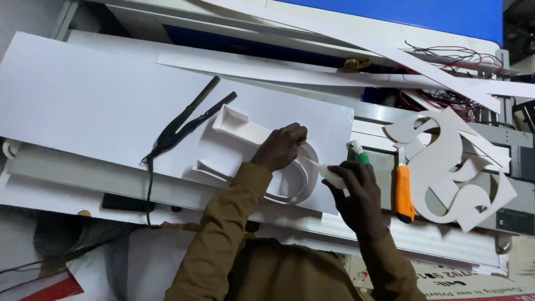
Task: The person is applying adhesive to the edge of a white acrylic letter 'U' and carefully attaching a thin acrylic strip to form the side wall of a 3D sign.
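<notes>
My left hand (280, 146) rests with closed fingers on a white raised letter form (241, 130) that lies on a large white board (95, 106). It presses the form's curved wall near the round end (304, 181). My right hand (355, 187) grips a small white glue bottle (332, 175) with a green cap (360, 155), its thin nozzle pointing left at the curved wall. Both arms wear brown sleeves.
A black flat-iron tool (184, 124) with a cord lies on the board to the left. An orange utility knife (403, 192) and white cut-out shapes (451, 167) lie to the right. Long white strips (312, 75) and red wires (451, 58) cross the back.
</notes>
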